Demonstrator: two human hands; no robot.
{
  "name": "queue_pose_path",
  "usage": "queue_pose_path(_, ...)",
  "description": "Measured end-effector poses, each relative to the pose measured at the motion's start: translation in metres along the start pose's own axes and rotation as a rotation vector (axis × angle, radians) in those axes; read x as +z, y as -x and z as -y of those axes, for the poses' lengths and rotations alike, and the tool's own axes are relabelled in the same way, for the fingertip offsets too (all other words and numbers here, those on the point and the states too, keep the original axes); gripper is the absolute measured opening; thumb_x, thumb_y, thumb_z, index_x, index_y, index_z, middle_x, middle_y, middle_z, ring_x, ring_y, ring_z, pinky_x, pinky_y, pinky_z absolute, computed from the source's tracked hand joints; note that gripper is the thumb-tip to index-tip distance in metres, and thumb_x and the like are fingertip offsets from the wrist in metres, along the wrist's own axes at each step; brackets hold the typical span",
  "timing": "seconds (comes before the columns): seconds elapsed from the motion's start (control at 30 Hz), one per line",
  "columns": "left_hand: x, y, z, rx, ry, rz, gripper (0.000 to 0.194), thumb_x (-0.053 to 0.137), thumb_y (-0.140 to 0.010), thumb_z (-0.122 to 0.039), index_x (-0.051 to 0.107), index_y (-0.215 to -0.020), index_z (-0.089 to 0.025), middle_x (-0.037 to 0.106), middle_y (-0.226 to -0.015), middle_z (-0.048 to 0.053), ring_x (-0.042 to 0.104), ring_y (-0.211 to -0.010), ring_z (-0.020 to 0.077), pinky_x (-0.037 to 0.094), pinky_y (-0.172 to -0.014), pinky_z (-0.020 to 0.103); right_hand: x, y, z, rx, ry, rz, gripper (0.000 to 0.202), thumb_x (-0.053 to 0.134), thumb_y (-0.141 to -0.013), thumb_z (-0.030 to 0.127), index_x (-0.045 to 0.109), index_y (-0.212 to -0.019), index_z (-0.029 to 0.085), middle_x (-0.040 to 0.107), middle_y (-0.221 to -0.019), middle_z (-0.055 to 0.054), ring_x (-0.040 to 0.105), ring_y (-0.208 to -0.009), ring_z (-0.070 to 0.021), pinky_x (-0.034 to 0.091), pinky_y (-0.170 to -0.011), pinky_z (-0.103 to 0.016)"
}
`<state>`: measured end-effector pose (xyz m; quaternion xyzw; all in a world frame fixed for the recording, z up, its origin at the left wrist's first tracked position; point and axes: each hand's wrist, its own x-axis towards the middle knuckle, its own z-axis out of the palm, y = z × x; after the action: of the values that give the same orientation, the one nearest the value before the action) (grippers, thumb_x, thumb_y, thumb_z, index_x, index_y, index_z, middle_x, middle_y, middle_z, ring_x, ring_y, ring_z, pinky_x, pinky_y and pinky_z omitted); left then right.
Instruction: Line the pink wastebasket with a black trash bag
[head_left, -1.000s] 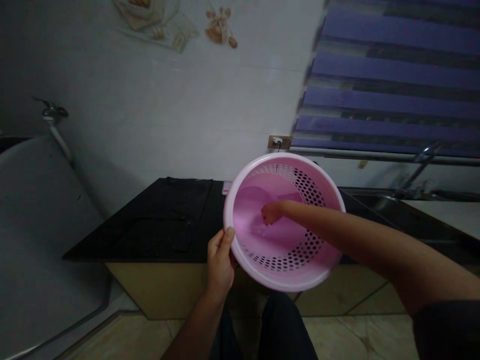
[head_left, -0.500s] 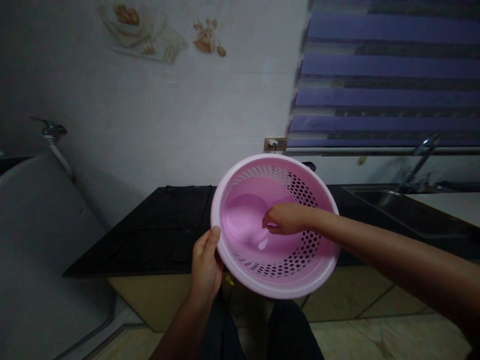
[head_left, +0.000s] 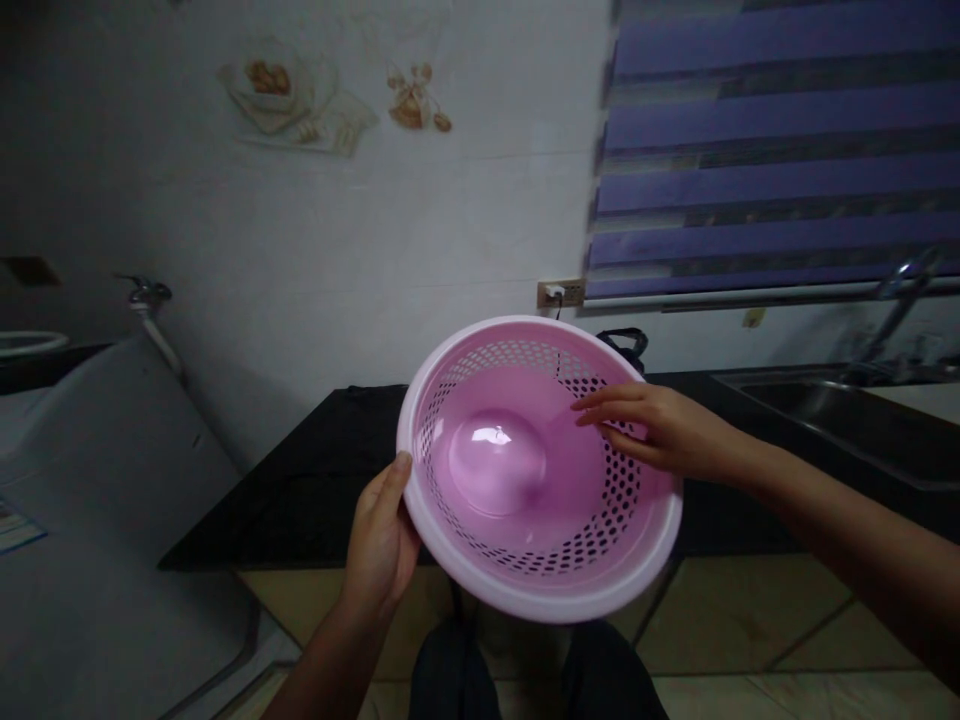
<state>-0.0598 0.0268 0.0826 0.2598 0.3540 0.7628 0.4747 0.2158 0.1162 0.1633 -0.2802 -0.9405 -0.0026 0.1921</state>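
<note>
A round pink basket (head_left: 540, 607) with perforated sides is held up in front of the black counter, its opening tilted toward me. My left hand (head_left: 381, 535) grips its left rim, the thumb over the edge and the fingers hidden behind. Over the right part of the opening is my right hand (head_left: 649, 428), its fingers stretched out and apart, holding nothing. Light reflects off the basket's smooth inner bottom.
Behind the basket runs a black counter (head_left: 300, 500), with a sink (head_left: 855, 410) and faucet at the right. A dark looped object (head_left: 626, 343) and a wall socket (head_left: 561, 293) are behind the basket. A grey appliance (head_left: 127, 500) stands at the left.
My right hand has moved right and up from deep inside the basket, and its curled fingers have spread. The basket has tilted and shifted slightly left with my left hand. The view has turned slightly left.
</note>
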Motion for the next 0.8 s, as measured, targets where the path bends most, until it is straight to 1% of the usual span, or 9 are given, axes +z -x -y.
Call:
queue_pose_path(0.17,0.001,-0.008,-0.007,-0.001,-0.007,-0.012,0.031,0.076,-0.069,-0.038,0.074,-0.087,-0.012,0.074,-0.078,0.009,0.070,-0.085,0.0242,0.055,-0.081,0.036,-0.011,0.007,-0.013,0.075,0.040,-0.295,0.028,0.045,-0.088,0.033,0.068,-0.103,0.027,0.060,-0.121,-0.008,0.058,-0.110,-0.0236,0.048,-0.097,-0.046)
queue_pose_path(0.23,0.001,-0.012,-0.009,-0.005,-0.005,-0.017,0.030,0.077,-0.069,-0.037,0.074,-0.086,-0.013,0.074,-0.077,0.008,0.070,-0.085,0.0243,0.055,-0.082,0.036,-0.014,0.007,-0.017,0.123,0.040,-0.372,0.028,0.045,-0.089,0.036,0.068,-0.103,0.027,0.059,-0.120,-0.008,0.057,-0.111,-0.0254,0.045,-0.099,-0.050)
queue_pose_path(0.3,0.000,-0.016,-0.011,0.000,-0.010,-0.025,0.029,0.077,-0.069,-0.037,0.074,-0.085,-0.013,0.073,-0.076,0.008,0.070,-0.085,0.0243,0.055,-0.082,0.036,-0.015,0.007,-0.024,0.191,0.026,-0.416,0.029,0.046,-0.089,0.039,0.066,-0.106,0.028,0.059,-0.119,-0.009,0.056,-0.112,-0.0271,0.045,-0.099,-0.052)
queue_pose_path(0.4,0.000,-0.021,-0.013,0.017,-0.025,-0.039,0.029,0.077,-0.068,-0.037,0.075,-0.084,-0.013,0.074,-0.076,0.008,0.071,-0.082,0.0236,0.055,-0.082,0.036,-0.008,0.005,-0.037,0.313,-0.074,-0.415,0.038,0.047,-0.088,0.044,0.060,-0.118,0.024,0.059,-0.119,-0.012,0.059,-0.105,-0.0269,0.052,-0.090,-0.048)
queue_pose_path(0.47,0.001,-0.024,-0.014,0.026,-0.025,-0.044,0.030,0.078,-0.067,-0.038,0.075,-0.083,-0.013,0.074,-0.077,0.008,0.071,-0.080,0.0231,0.056,-0.082,0.036,0.001,0.003,-0.047,0.389,-0.162,-0.374,0.047,0.047,-0.088,0.047,0.054,-0.126,0.021,0.060,-0.115,-0.014,0.063,-0.095,-0.0251,0.055,-0.081,-0.045)
queue_pose_path(0.53,0.001,-0.027,-0.015,0.033,-0.021,-0.048,0.031,0.079,-0.066,-0.039,0.075,-0.084,-0.013,0.074,-0.077,0.008,0.071,-0.080,0.0229,0.055,-0.083,0.036,0.010,-0.001,-0.055,0.430,-0.224,-0.308,0.051,0.046,-0.087,0.048,0.050,-0.129,0.018,0.063,-0.109,-0.014,0.064,-0.087,-0.0239,0.056,-0.075,-0.043)
queue_pose_path(0.63,0.001,-0.032,-0.016,0.039,-0.016,-0.056,0.031,0.078,-0.067,-0.038,0.074,-0.085,-0.013,0.074,-0.078,0.008,0.071,-0.085,0.0237,0.055,-0.085,0.037,0.019,-0.010,-0.059,0.477,-0.266,-0.239,0.052,0.046,-0.086,0.047,0.051,-0.127,0.016,0.064,-0.108,-0.014,0.065,-0.088,-0.0245,0.055,-0.077,-0.043)
queue_pose_path(0.73,-0.001,-0.037,-0.016,0.033,-0.017,-0.062,0.028,0.077,-0.070,-0.036,0.074,-0.086,-0.013,0.074,-0.080,0.008,0.070,-0.089,0.0245,0.054,-0.087,0.037,0.022,-0.021,-0.055,0.540,-0.270,-0.255,0.051,0.047,-0.083,0.044,0.054,-0.124,0.014,0.063,-0.114,-0.014,0.062,-0.098,-0.0267,0.051,-0.087,-0.044)
queue_pose_path(0.8,-0.002,-0.041,-0.016,0.033,-0.012,-0.062,0.026,0.075,-0.071,-0.034,0.074,-0.087,-0.014,0.075,-0.082,0.008,0.070,-0.091,0.0243,0.053,-0.087,0.036,0.023,-0.029,-0.053,0.572,-0.293,-0.259,0.049,0.046,-0.082,0.043,0.057,-0.120,0.014,0.063,-0.113,-0.014,0.061,-0.101,-0.0272,0.050,-0.087,-0.043)
